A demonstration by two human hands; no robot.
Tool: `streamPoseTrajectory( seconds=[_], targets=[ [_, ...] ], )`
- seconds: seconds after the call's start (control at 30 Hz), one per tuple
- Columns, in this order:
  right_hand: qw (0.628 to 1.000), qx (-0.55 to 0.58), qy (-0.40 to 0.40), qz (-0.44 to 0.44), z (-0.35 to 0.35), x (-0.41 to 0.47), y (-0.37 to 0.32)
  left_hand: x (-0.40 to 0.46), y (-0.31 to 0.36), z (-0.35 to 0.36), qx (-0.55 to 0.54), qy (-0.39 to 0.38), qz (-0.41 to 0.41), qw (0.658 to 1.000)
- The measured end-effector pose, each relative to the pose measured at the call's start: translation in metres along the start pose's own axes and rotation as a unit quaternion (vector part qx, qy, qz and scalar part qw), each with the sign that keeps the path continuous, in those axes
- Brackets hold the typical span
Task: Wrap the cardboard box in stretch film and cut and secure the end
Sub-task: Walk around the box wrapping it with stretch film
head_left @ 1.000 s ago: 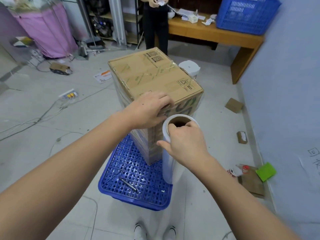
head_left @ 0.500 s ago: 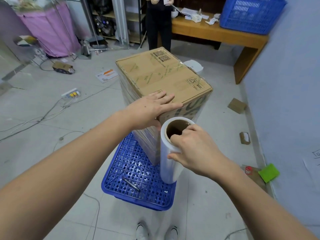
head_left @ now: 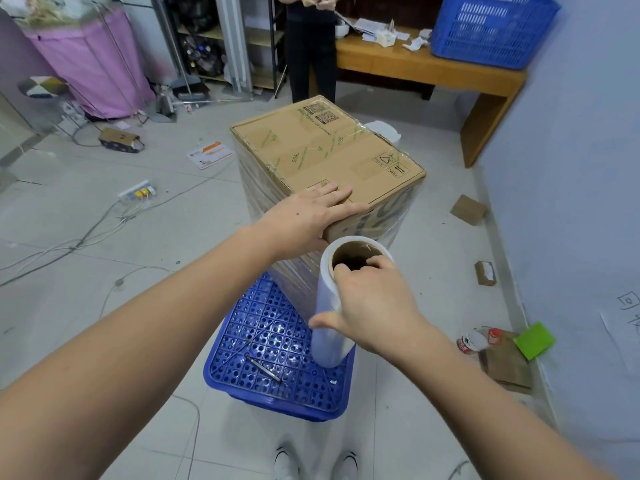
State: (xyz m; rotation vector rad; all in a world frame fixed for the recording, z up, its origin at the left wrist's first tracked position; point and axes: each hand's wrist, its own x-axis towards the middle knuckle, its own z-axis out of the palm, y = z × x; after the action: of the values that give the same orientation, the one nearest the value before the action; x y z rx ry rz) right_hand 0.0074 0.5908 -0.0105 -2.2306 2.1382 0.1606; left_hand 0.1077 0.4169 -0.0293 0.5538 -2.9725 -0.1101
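1. Head view, step in hand: the cardboard box (head_left: pixel 327 157) is standing on an upturned blue crate (head_left: pixel 277 358) on the floor, and its side faces are already showing layers of film. This appears to be the wrapping stage, with cutting and securing not yet done.
2. Head view, hands: the left hand (head_left: pixel 308 216) is lying flat, fingers straight, pressing the near top edge of the box. The right hand (head_left: pixel 367 299) is grasping the stretch film roll (head_left: pixel 334 303), fingers hooked into the core and thumb against the outside. The roll is hanging upright, just beside the near corner of the box.
3. Head view, next move: carrying the roll round the next face probably calls for steady tension while the left hand is bracing the box.
4. Head view, containers: a thin metal tool (head_left: pixel 265 368), likely the cutter, is lying on the crate. A blue basket (head_left: pixel 491 32) is sitting on a wooden bench (head_left: pixel 433 69); its contents cannot be seen.
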Motion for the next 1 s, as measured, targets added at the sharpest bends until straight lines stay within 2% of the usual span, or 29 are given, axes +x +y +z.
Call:
streamPoseTrajectory(
  seconds=[0.07, 0.17, 0.33, 0.47, 0.63, 0.8, 1.0],
  targets=[
    [0.999, -0.002, 0.038, 0.02, 0.012, 0.006, -0.004, -0.003, -0.008, -0.002, -0.012, -0.023, 0.007, 1.0],
    [0.99, 0.009, 0.139, -0.001, 0.019, 0.006, 0.002, -0.007, -0.021, -0.005, 0.013, -0.064, 0.006, 0.998],
    [0.993, 0.021, 0.075, -0.086, 0.011, -0.005, 0.018, -0.001, -0.021, 0.005, 0.103, -0.035, 0.01, 0.994],
    [0.985, -0.039, 0.057, -0.156, -0.004, -0.014, 0.025, 0.002, -0.016, 0.007, 0.159, -0.021, 0.019, 0.987],
    [0.978, -0.056, 0.022, -0.2, -0.005, -0.019, 0.026, 0.016, 0.002, 0.015, 0.164, 0.024, 0.013, 0.986],
    [0.99, -0.02, 0.016, -0.137, -0.005, -0.029, 0.037, 0.024, 0.008, 0.019, 0.098, 0.105, 0.023, 0.989],
    [0.996, -0.024, 0.078, -0.042, 0.009, -0.032, 0.018, 0.021, 0.001, 0.02, 0.047, 0.073, 0.007, 0.996]
  ],
)
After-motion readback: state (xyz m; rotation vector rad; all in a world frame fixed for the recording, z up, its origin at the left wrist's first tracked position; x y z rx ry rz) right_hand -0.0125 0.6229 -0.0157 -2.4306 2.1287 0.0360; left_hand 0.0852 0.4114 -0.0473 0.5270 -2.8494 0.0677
